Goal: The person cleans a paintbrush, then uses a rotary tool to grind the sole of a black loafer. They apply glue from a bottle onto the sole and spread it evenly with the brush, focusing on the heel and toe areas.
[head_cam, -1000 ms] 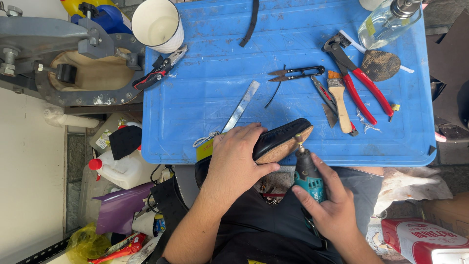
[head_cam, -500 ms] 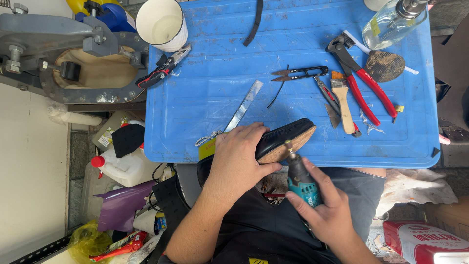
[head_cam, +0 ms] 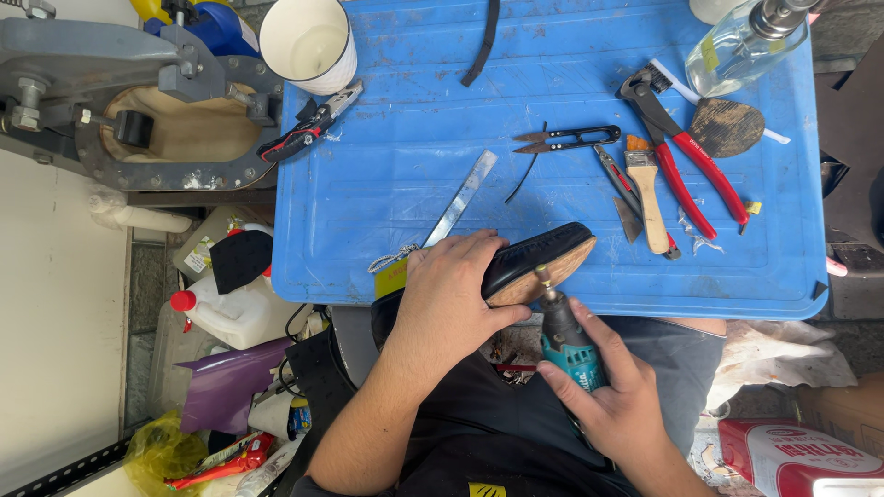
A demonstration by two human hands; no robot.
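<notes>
At table edge, shoe (head_cam: 539,262) toe pointing right, left hand (head_cam: 451,304) gripping, rotary tool (head_cam: 566,340) upright.

Shoe (head_cam: 534,262) heel hidden by left hand (head_cam: 451,304).

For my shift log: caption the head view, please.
Left hand steadies a black shoe while right hand applies a teal rotary tool.

A shoe-repair workshop. Pliers (head_cam: 686,156), snips (head_cam: 566,140), a brush (head_cam: 647,193) and a loose heel piece (head_cam: 726,127) lie on the blue desk (head_cam: 387,175). A grey stitching machine (head_cam: 110,92) stands beside it.
</notes>
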